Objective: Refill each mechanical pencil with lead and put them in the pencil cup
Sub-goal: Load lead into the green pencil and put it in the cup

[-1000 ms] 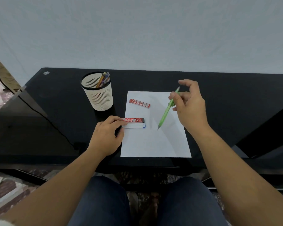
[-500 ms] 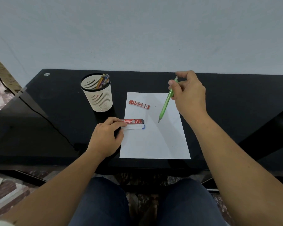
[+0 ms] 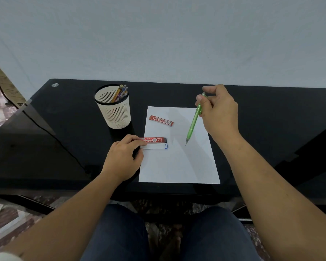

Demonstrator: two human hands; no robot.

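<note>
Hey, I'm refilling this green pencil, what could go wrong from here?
The right hand pinches the green pencil only near its top, tip hanging over the paper, so it could slip and drop. The left hand grips just one end of the lead case; opening it one-handed might spill leads onto the black desk, where they would be hard to see.

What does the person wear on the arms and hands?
The left forearm and right forearm are bare. The left hand and the right hand have no gloves, and no ring or watch shows. A small white patch near the left elbow, at the picture's bottom corner, may be a sleeve edge.
</note>
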